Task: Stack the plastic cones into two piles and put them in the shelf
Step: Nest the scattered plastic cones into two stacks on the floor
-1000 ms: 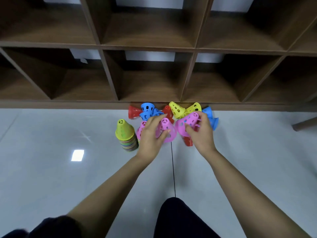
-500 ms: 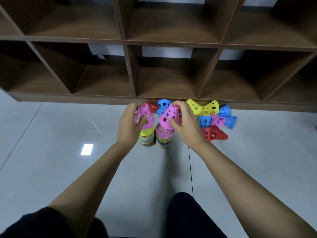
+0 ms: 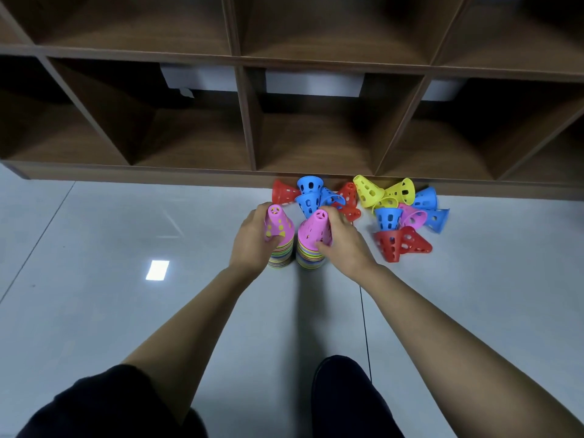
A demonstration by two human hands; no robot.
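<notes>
Across the upper half of the frame: a dark wooden shelf (image 3: 249,134) of open compartments, its bottom rail down on a pale grey tiled floor (image 3: 110,311). At lower left on the tiles, a small bright patch of reflected light (image 3: 157,270).

Just left of centre: the left hand (image 3: 252,238), fingers and thumb curled round the left pink cone (image 3: 277,224), upright, with yellow visible through its holes, seated on top of the left pile (image 3: 279,259) of many-coloured nested cones.

Just beside it, at centre: the right pile (image 3: 311,260), much the same height, whether touching its neighbour hard to tell. On top, the right pink cone (image 3: 316,229), tip leaning slightly left, gripped by the right hand (image 3: 346,245), thumb on the near side and fingers wrapped over the far side.

Both piles on the floor in front of the shelf, not in any compartment.

Behind the piles and spreading toward the right of the frame, close against the shelf rail: a jumble of loose cones.
- A red cone (image 3: 282,191) on its side
- Two blue cones (image 3: 309,186), one above the other
- Two yellow cones (image 3: 366,191), tipped over
- A pink cone (image 3: 412,216), lying among more blue
- Nearest the bottom, a red pair (image 3: 392,245), on their sides and touching

At the bottom edge, dark trouser knees (image 3: 341,399).
</notes>
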